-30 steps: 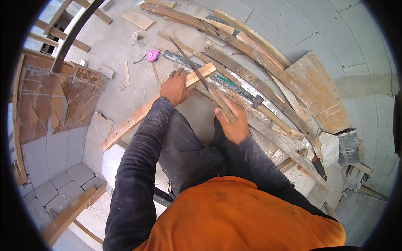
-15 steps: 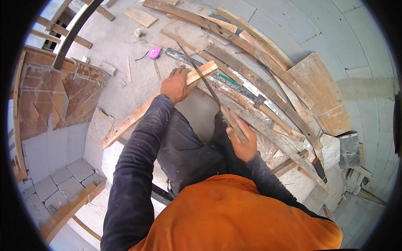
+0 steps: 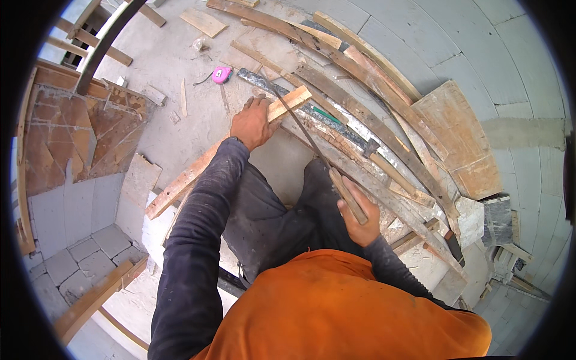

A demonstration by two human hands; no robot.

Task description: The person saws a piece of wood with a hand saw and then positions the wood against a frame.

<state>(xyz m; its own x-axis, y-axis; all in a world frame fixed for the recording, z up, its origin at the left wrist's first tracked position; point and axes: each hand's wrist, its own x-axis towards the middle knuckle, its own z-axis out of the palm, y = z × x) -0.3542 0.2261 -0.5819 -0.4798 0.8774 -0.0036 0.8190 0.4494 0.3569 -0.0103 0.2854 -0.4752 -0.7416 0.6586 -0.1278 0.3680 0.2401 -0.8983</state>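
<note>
My left hand [image 3: 252,123] is closed on a long, pale wooden batten [image 3: 186,185] that slants from lower left to upper right. My right hand [image 3: 366,219] grips the wooden handle of a long, thin-bladed hand tool, apparently a saw [image 3: 309,135], whose blade crosses the batten near its upper right end. Beyond my left hand a pink tape measure [image 3: 221,75] lies on the dusty floor. Above my right hand a hatchet or hammer [image 3: 384,165] with a wooden handle lies among the boards.
Long planks and strips [image 3: 360,72] are piled ahead and to the right, beside a stained panel [image 3: 456,138] and a grey block wall [image 3: 504,60]. A low wall with brown boarding [image 3: 84,132] stands at left, near a timber beam [image 3: 90,294]. Wood offcuts [image 3: 203,24] lie on the floor.
My right hand has drawn the tool down and to the right, toward my body, so the blade has slid across the batten. My left hand stays on the batten.
</note>
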